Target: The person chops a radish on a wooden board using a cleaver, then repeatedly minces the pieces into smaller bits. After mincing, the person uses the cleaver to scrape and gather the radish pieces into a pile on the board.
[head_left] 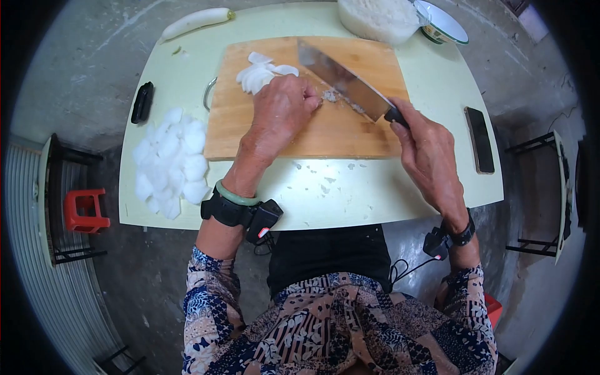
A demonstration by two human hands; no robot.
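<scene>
Patterned sleeves are seen nearest, each wrist strapped with a black wrist device, at the near edge of a pale green tabletop. A wooden cutting board is set at the tabletop's middle. The left hand is pressed down on the board, its fingers curled together; what lies under them is hidden, and only chopped radish bits are shown just beside the fingertips. The right hand is closed round the handle of a cleaver, whose blade is laid slanting across the board, touching the bits and just beside the left knuckles.

Radish slices are heaped on the board's far side. A pile of cut radish is spread near the left edge, beside a black object. A whole white radish lies at the far left corner, a white-filled container and an enamel bowl at the far edge, a phone along the right edge. Bare tabletop is left along the near edge.
</scene>
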